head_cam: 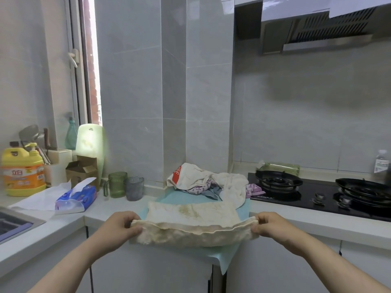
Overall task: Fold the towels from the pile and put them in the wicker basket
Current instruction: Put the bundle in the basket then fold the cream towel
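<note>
One cream towel (pixel 192 214) is being folded at the near edge of the worktop (pixel 296 222), so the task is judged to be only partly done. The towel is being supported by a blue mat (pixel 229 259). Its far part is lying flat on the mat, while its near edge is being lifted clear, with a flap hanging just below the grip. Farther back, against the tiled corner, a pile (pixel 211 182) of crumpled towels is lying on the far end of the mat: white ones, a purple-patterned one and one with red print. All of these are waiting to be folded. No wicker basket is being shown, so how many towels have been put away cannot be told.

The left hand (pixel 124 226) is being kept at the towel's near left corner, with fingers and thumb curled and pinching the edge. The right hand (pixel 269 226) is being kept at the near right corner, pinching it likewise. Both forearms are being stretched forward from the near lower corners of the view. The edge is being drawn fairly taut between the two hands and is sagging slightly in the middle.
</note>
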`<state>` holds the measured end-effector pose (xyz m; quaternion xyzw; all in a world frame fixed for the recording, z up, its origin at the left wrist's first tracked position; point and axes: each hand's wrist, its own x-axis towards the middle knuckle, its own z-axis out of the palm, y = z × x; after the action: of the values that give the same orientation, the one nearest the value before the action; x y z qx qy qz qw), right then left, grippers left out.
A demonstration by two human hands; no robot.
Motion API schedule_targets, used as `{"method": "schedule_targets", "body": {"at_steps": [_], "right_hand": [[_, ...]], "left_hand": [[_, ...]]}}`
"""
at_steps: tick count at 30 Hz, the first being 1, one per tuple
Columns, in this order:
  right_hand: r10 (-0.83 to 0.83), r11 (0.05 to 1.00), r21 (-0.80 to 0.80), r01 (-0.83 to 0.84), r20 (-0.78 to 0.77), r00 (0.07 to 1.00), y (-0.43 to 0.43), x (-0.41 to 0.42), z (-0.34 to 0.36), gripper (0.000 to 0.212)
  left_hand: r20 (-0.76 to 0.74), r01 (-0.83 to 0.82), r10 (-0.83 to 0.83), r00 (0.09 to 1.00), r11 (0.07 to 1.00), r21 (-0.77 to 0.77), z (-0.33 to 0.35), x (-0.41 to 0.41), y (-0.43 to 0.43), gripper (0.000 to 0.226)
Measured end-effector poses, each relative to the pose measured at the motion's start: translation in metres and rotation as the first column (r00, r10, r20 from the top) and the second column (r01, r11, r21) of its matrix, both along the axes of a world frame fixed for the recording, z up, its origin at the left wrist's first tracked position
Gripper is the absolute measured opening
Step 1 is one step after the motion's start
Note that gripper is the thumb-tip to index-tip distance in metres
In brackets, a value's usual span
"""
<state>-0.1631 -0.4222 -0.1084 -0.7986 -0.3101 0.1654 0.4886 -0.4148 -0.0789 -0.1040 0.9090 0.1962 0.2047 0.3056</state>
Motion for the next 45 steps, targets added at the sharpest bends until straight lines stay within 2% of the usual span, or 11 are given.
{"method": "schedule_targets", "body": {"at_steps": [4, 7, 11, 18, 25, 28, 33, 40, 45], "right_hand": [[0.024, 1.000, -0.005, -0.024, -0.049, 0.999, -0.008, -0.005, 0.005, 0.031], [-0.002, 0.999, 0.035, 0.003, -0.044, 0.999, -0.006, -0.002, 0.006, 0.018], [-0.051, 0.993, 0.105, 0.057, -0.056, 0.997, 0.010, 0.007, 0.006, 0.028], [-0.150, 0.985, 0.075, 0.153, -0.040, 0.988, 0.055, 0.052, -0.009, 0.016], [-0.220, 0.975, -0.001, 0.221, 0.101, 0.970, 0.098, 0.089, -0.032, 0.014], [-0.209, 0.970, -0.085, 0.228, 0.188, 0.960, 0.112, 0.102, -0.038, 0.013], [-0.185, 0.935, -0.227, 0.272, 0.343, 0.921, 0.129, 0.121, -0.041, 0.014], [-0.185, 0.911, -0.288, 0.297, 0.358, 0.915, 0.147, 0.142, -0.040, 0.014], [-0.201, 0.894, -0.325, 0.308, 0.324, 0.924, 0.153, 0.147, -0.045, 0.020]], "left_hand": [[0.024, 0.000, 0.000, 1.000, 1.000, -0.013, 0.004, -0.005, -0.005, 0.006], [0.048, -0.003, 0.005, 0.999, 0.998, -0.058, 0.005, 0.001, -0.003, 0.007], [0.072, -0.050, 0.060, 0.996, 0.990, -0.133, -0.002, 0.021, 0.006, 0.013], [0.087, -0.155, 0.177, 0.980, 0.965, -0.214, -0.019, 0.072, 0.026, 0.015], [-0.041, -0.300, 0.299, 0.953, 0.930, -0.213, -0.041, 0.111, 0.053, 0.018], [-0.084, -0.314, 0.304, 0.949, 0.938, -0.145, -0.046, 0.122, 0.061, 0.018], [-0.167, -0.283, 0.306, 0.937, 0.948, 0.146, -0.046, 0.138, 0.072, 0.022], [-0.340, -0.287, 0.349, 0.873, 0.932, 0.219, -0.050, 0.170, 0.096, 0.022], [-0.313, -0.315, 0.389, 0.866, 0.912, 0.262, -0.058, 0.178, 0.101, 0.021]]}}
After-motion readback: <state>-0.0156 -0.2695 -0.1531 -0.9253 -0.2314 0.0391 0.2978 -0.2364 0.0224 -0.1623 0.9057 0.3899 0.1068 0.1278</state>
